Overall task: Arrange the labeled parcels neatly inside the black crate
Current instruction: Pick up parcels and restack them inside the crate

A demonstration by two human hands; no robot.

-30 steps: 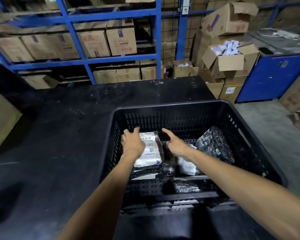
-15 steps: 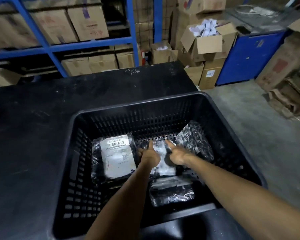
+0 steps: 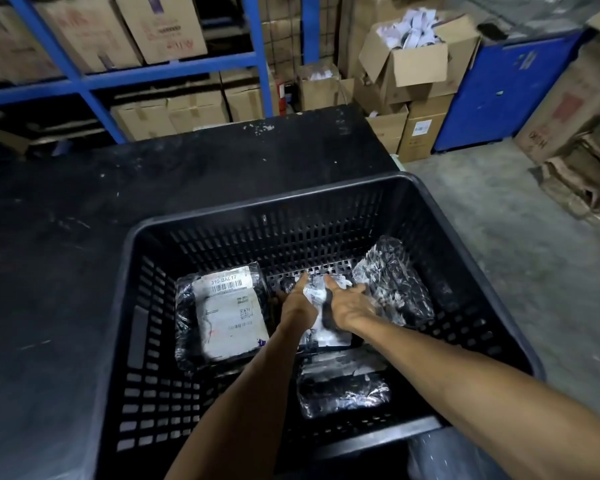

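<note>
A black slotted crate [image 3: 326,199] stands on a black table. Inside, a parcel with a large white label [image 3: 226,313] lies flat at the left. A small middle parcel in black wrap with a white label [image 3: 317,289] sits at the crate's centre, and both hands are on it. My left hand [image 3: 297,303] grips its left side and my right hand [image 3: 347,303] lies over its right side. A shiny black-wrapped parcel [image 3: 394,282] leans at the right. Another black parcel [image 3: 340,386] lies near the front wall, below my arms.
Blue shelving [image 3: 257,46] with cardboard boxes runs behind the table [image 3: 66,237]. An open carton of white items [image 3: 416,53] and a blue cabinet [image 3: 506,95] stand at the back right. Flattened cardboard [image 3: 582,168] lies on the concrete floor at the right.
My left hand left the big labeled parcel, which now lies flat at the left, and joined my right hand on the middle parcel. The view has shifted down and closer to the crate.
</note>
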